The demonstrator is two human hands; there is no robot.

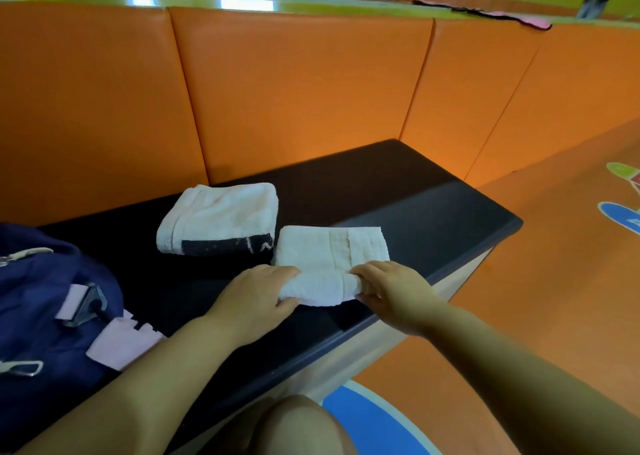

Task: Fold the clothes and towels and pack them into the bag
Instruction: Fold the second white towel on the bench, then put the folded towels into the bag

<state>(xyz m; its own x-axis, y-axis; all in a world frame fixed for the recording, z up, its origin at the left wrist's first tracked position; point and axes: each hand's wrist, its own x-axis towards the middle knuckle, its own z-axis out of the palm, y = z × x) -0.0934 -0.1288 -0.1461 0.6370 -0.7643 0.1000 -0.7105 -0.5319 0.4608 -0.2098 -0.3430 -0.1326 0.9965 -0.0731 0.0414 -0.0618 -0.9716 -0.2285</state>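
Note:
A small white towel (pixel 329 257) lies folded on the black bench (pixel 433 205), near its front edge. My left hand (pixel 252 292) grips the towel's near left corner, and my right hand (pixel 391 288) pinches its near right corner; the near edge is lifted and rolled over. A second white towel (pixel 221 215) with a dark band lies folded just behind and to the left, untouched. The navy bag (pixel 38 302) with pink straps and metal clips rests at the bench's left end, beside my left forearm.
Orange padded panels (pixel 294 91) back the bench. The bench's right end drops to an orange floor (pixel 554 281) with coloured markings. A pink and black cloth (pixel 502 16) lies on the green ledge above. My knee (pixel 298 423) is below the bench's front edge.

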